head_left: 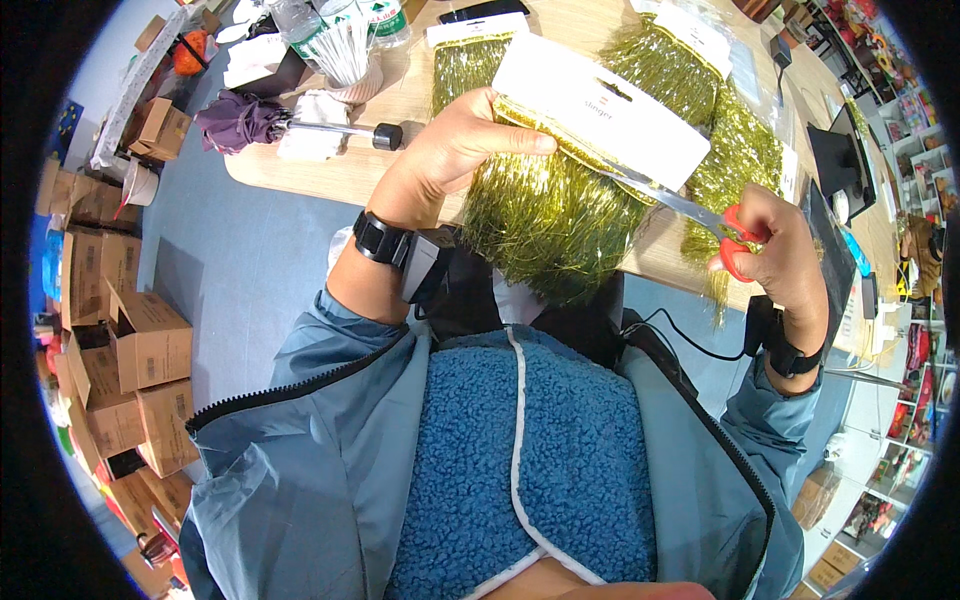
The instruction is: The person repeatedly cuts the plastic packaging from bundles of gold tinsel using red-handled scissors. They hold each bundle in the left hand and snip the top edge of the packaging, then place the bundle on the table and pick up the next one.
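Note:
My left hand (460, 140) grips a package of gold-green tinsel fringe (550, 240) at the left end of its white header card (620, 110), thumb on the front. The card has a hanging slot, and the fringe hangs below it. My right hand (775, 250) holds red-handled scissors (738, 250), their blades pointing left along the gold band under the card; whether they touch it I cannot tell. More carded tinsel bundles (740, 150) lie beside and behind on the wooden table (270, 175).
A purple folded umbrella (240, 125), a cup of white sticks (350, 70) and water bottles (385, 25) sit back left. A dark monitor (840, 170) stands right. Cardboard boxes (150, 345) are stacked on the floor at left, shelving (915, 250) along the right.

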